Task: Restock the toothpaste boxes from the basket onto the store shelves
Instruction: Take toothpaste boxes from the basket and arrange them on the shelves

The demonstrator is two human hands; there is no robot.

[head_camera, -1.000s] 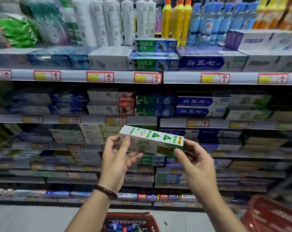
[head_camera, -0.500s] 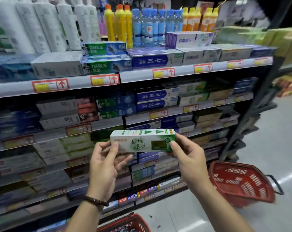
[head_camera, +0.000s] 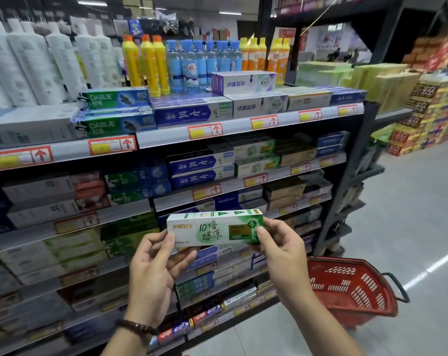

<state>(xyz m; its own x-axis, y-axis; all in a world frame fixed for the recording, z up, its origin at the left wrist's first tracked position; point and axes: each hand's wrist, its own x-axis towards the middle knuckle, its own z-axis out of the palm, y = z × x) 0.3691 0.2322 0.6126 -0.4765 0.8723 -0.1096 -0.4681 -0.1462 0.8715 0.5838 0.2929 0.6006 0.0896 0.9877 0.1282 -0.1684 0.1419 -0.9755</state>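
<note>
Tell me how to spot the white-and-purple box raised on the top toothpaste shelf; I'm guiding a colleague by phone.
Find the top toothpaste shelf, where blue bottles stand. The white-and-purple box lies atop the flat stack directly before them. The other raised box, far left, is green.

Tall white plastic bottles [head_camera: 37, 68] in upright row at far left. Yellow bottles with orange caps [head_camera: 145, 65] just right of them, then pale blue bottles with blue caps [head_camera: 202, 65], then orange-yellow bottles [head_camera: 264, 60]. Red-framed yellow price tags [head_camera: 112, 146] with red arrows. Stacked yellow-green packs [head_camera: 372, 80] further right; dark and red cartons [head_camera: 428, 111] piled on glossy grey floor [head_camera: 410, 201]
</note>
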